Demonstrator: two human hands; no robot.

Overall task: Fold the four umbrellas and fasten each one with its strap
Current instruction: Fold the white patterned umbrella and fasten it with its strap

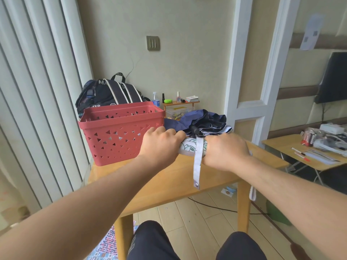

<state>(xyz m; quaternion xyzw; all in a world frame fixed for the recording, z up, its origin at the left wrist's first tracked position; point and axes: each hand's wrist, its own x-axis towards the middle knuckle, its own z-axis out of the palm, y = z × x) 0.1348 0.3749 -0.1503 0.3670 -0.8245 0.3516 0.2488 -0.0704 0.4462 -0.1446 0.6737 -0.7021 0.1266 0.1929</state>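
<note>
While both hands clamp a rolled white patterned umbrella (188,147) above the wooden worktop (169,177), the left hand (159,143) grips one end and the right hand (225,151) the other; its strap (197,166) dangles unfastened between them; a navy umbrella (204,121) lies unfolded behind; a red basket (120,132) stands left, a backpack (109,92) beyond it; pale wall, vertical blinds (33,91), plank floor (202,222).
</note>
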